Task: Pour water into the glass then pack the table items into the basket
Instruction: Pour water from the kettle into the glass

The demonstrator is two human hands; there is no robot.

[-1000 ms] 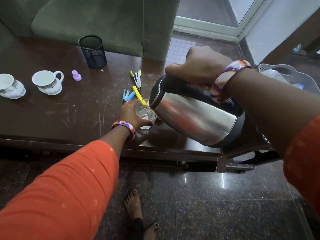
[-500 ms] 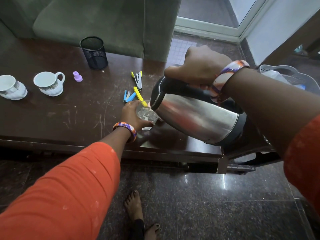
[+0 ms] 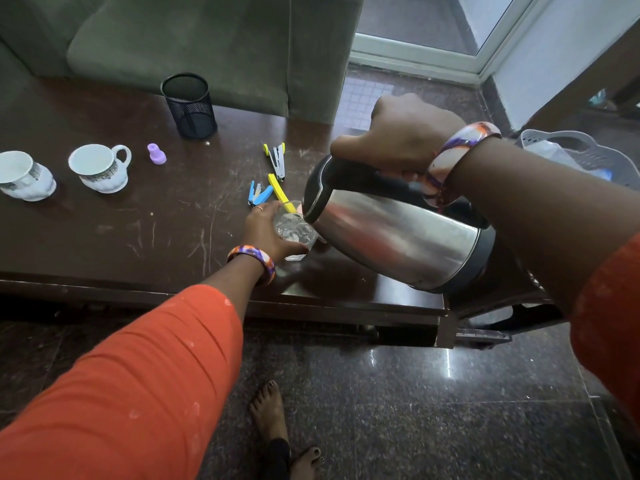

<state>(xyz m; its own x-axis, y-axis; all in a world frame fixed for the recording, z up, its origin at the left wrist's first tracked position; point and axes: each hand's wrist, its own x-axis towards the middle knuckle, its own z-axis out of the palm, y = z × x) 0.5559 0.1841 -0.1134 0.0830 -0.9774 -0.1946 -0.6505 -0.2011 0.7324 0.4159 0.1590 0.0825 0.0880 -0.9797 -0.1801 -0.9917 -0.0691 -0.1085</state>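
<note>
My left hand (image 3: 265, 230) is wrapped around a clear glass (image 3: 297, 233) standing on the dark wooden table (image 3: 104, 233). Water churns inside the glass. My right hand (image 3: 398, 136) grips the black handle of a steel kettle (image 3: 398, 237), tilted so its spout hangs over the glass rim. A grey plastic basket (image 3: 581, 150) with a clear bag inside sits at the far right, partly hidden behind my right forearm. On the table lie a blue stapler (image 3: 259, 195), a yellow stapler (image 3: 276, 160), a yellow strip (image 3: 277, 190), a purple piece (image 3: 156, 154) and two white cups (image 3: 100, 168) (image 3: 24, 176).
A black mesh pen holder (image 3: 189, 105) stands at the table's back edge, with a green sofa (image 3: 194, 39) behind it. Polished dark stone floor lies below, and my bare feet (image 3: 273, 420) show near the table's front edge. A glass door frame (image 3: 433, 60) is at the top right.
The kettle has stayed tilted over the glass with only slight shifts. The left hand has kept its hold on the glass and water keeps stirring inside it.
</note>
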